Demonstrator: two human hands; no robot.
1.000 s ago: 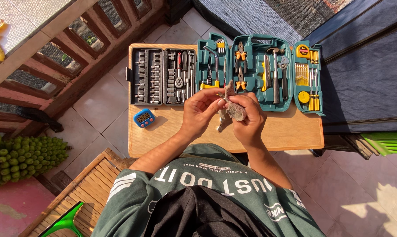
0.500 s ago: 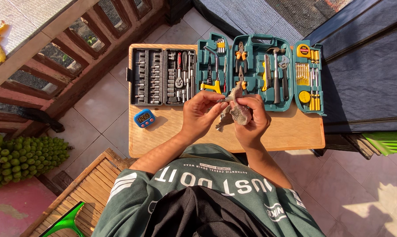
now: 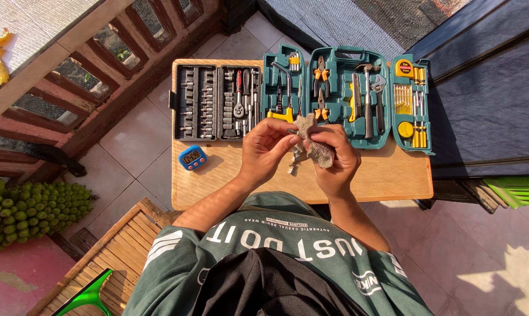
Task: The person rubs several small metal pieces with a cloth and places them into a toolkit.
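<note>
Both hands at frame centre, above the wooden table (image 3: 387, 175). Right hand (image 3: 334, 155) has its fingers curled around a grey rag (image 3: 318, 151), bunched against the palm. Left hand (image 3: 267, 146) pinches thumb and fingertips onto something small and metallic poking from the rag's left side, possibly a small tool (image 3: 293, 165); too hidden to name. Step in hand looks like wiping that piece with the rag. Next move likely needs the left pinch kept firm while the rag slides along. Behind the hands: open teal tool case (image 3: 340, 120), black socket set (image 3: 214, 102) upper left of it, blue timer (image 3: 192, 157) at the table's left.
</note>
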